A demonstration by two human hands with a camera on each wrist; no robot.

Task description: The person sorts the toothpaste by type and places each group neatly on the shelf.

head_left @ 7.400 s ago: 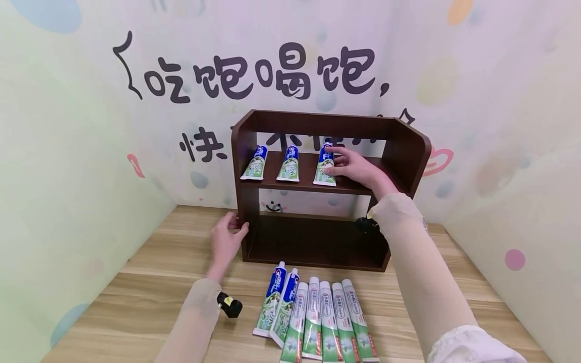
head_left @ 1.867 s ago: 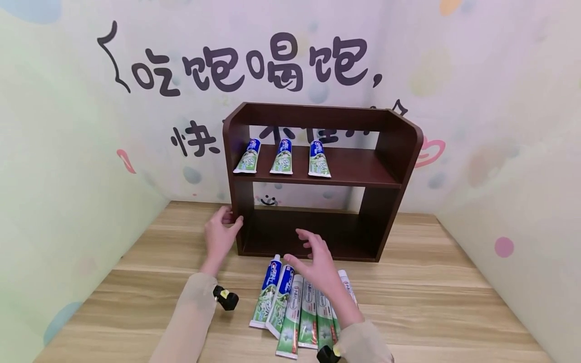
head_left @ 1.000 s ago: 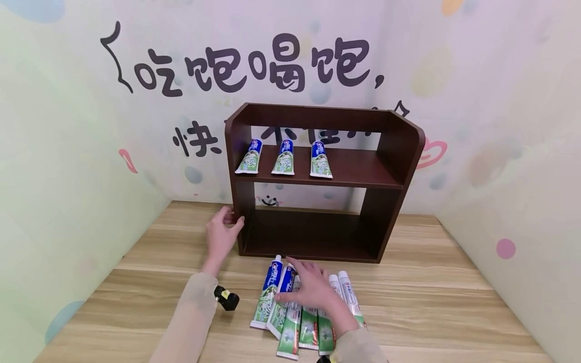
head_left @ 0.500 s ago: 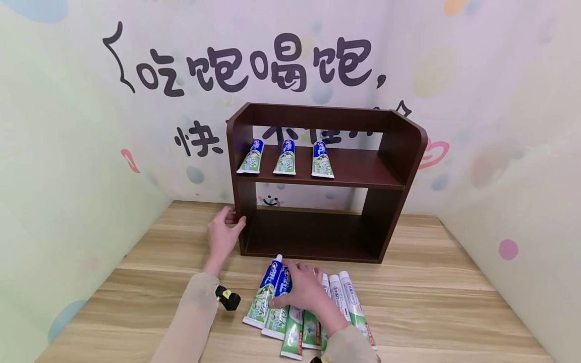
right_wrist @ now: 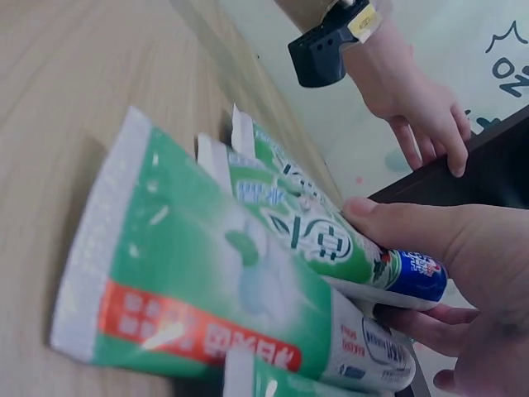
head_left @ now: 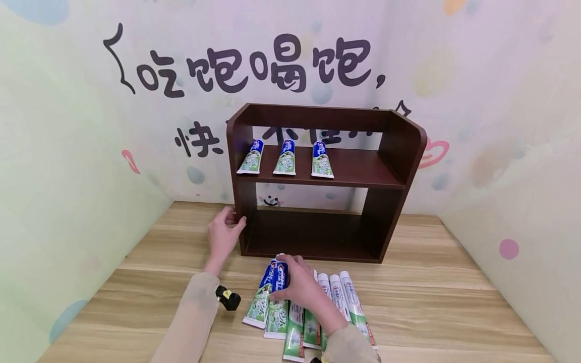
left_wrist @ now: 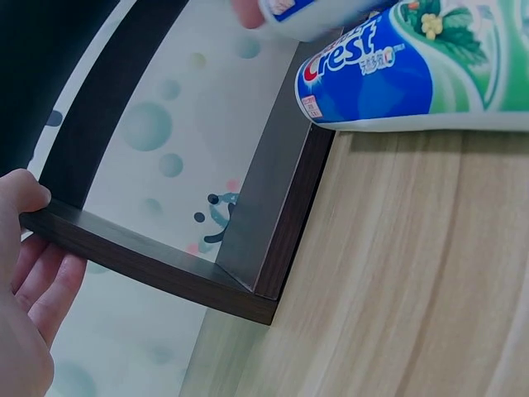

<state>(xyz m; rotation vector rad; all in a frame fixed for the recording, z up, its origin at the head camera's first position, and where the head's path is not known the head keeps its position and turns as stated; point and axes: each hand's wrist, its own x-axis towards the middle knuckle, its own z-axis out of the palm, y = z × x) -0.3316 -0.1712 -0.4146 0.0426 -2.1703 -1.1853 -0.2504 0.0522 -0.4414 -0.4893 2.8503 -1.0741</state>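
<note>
Nearest me, white-green tubes (head_left: 358, 312) lie on the table (head_left: 454, 292), partly hid by my R sleeve (head_left: 351, 345). My R hand (head_left: 305, 287) pinches a blue-green tube (head_left: 278, 317); a 2nd blue-green tube (head_left: 257, 305) lies right beside it. Further back, my L hand (head_left: 223, 232) grips the shelf (head_left: 313, 115) by its L side; 3 more tubes (head_left: 285, 161) sit up top. Behind: wall (head_left: 181, 25) w/ big black writing (head_left: 288, 70). L wrist view shows fingertips that head view hides.

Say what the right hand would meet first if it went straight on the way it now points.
Probably the brown shelf unit, at its lower front edge near the left end, just beyond the Crest tube that the right hand pinches; depth and height are hard to judge.
</note>
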